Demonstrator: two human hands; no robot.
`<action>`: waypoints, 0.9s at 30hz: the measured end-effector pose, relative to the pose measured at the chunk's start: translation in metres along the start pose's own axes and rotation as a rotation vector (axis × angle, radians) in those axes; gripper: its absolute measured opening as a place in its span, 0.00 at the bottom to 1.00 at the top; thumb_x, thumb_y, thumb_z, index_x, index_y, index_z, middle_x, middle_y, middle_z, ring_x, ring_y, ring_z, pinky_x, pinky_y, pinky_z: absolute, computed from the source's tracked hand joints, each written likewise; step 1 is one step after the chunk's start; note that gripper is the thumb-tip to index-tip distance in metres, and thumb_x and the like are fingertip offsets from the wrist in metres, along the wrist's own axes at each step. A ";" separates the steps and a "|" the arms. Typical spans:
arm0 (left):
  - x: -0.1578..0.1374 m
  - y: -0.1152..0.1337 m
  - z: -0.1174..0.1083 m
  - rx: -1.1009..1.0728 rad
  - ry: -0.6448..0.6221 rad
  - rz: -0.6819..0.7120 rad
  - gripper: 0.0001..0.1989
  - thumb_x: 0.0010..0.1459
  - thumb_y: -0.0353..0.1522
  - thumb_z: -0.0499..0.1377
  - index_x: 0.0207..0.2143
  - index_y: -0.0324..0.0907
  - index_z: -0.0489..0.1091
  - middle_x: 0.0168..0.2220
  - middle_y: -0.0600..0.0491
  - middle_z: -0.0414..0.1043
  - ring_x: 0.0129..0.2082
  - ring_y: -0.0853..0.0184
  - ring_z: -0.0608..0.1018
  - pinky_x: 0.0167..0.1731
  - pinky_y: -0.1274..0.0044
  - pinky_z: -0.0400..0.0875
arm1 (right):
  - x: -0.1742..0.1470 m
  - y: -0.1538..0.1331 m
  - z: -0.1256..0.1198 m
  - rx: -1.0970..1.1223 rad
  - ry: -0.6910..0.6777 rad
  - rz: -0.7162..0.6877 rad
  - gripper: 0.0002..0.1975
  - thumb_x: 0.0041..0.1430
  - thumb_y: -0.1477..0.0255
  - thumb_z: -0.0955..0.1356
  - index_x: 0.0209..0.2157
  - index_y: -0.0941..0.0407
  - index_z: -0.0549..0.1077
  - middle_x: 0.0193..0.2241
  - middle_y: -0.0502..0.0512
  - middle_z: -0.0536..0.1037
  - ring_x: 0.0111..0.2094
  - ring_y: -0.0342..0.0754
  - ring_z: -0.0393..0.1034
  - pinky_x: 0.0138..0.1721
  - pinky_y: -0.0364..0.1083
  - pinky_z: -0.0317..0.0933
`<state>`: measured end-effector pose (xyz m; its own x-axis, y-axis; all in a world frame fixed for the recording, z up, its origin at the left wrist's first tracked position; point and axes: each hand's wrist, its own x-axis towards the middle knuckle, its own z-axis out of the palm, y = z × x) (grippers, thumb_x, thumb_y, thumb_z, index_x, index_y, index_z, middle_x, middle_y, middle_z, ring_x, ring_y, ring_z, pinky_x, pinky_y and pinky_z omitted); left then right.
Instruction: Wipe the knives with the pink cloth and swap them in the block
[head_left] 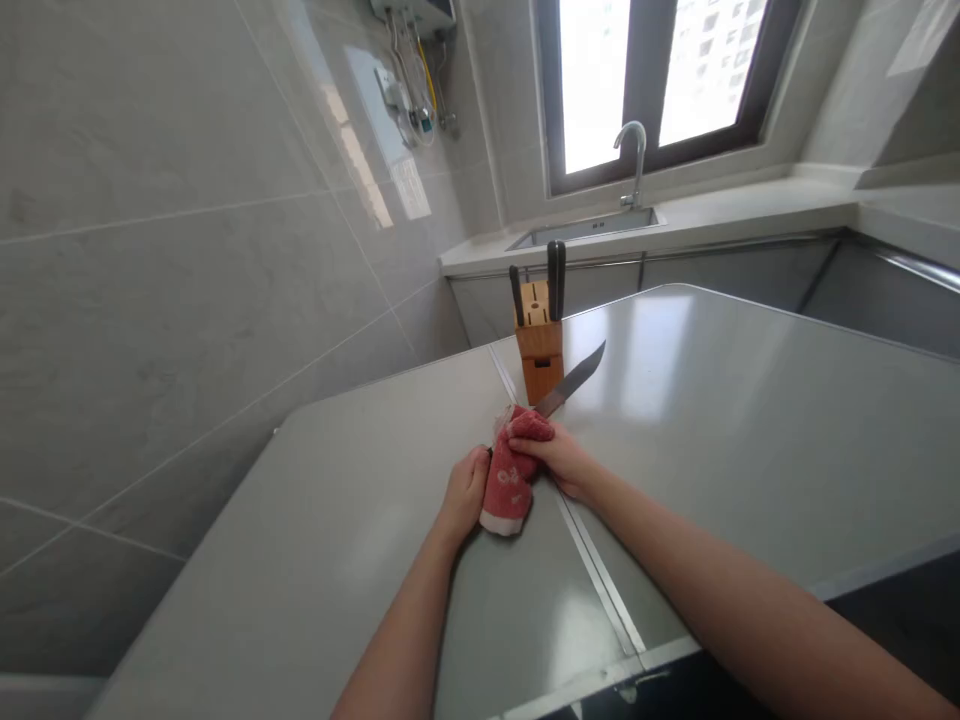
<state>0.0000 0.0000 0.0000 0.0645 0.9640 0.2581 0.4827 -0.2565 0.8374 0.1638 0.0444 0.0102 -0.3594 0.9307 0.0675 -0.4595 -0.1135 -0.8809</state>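
My left hand (466,490) is closed around the dark handle of a kitchen knife (577,382), and most of that handle is hidden by my fingers and the cloth. The blade points away to the upper right. In my right hand (562,458) a red towel (508,488) with a white edge and pale markings is pinched around the lower part of the blade. Just beyond stands a wooden knife block (540,343), with several dark-handled knives upright in its slots.
The pale glossy table (375,520) has a metal-edged seam (600,580) running through it. Behind it are a counter (750,205) with a sink (585,228) and a faucet (637,160), below a window. A grey tiled wall (187,300) borders the left side.
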 end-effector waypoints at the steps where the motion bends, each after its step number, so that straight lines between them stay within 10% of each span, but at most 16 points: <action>1: 0.000 0.000 0.000 0.007 0.013 -0.004 0.21 0.62 0.45 0.41 0.23 0.41 0.57 0.23 0.56 0.60 0.25 0.70 0.63 0.28 0.78 0.58 | 0.000 0.000 0.000 0.011 0.000 -0.003 0.18 0.36 0.69 0.76 0.34 0.57 0.74 0.32 0.53 0.78 0.36 0.49 0.72 0.45 0.50 0.63; 16: 0.001 -0.006 0.000 -0.159 0.099 -0.075 0.22 0.59 0.48 0.45 0.24 0.40 0.60 0.24 0.56 0.62 0.26 0.70 0.64 0.30 0.78 0.61 | -0.002 -0.001 0.005 -0.002 -0.053 -0.010 0.19 0.37 0.71 0.76 0.35 0.56 0.73 0.32 0.51 0.77 0.36 0.47 0.72 0.43 0.48 0.63; 27: 0.000 0.002 0.007 -0.462 -0.038 -0.101 0.22 0.60 0.46 0.48 0.43 0.36 0.66 0.40 0.47 0.71 0.38 0.63 0.72 0.42 0.72 0.66 | -0.006 -0.003 0.007 -0.089 -0.106 -0.008 0.15 0.38 0.70 0.76 0.30 0.56 0.73 0.30 0.49 0.76 0.34 0.46 0.71 0.42 0.48 0.62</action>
<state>0.0068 -0.0005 -0.0016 0.0733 0.9853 0.1543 0.0499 -0.1581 0.9862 0.1619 0.0371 0.0156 -0.4417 0.8892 0.1194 -0.3905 -0.0708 -0.9179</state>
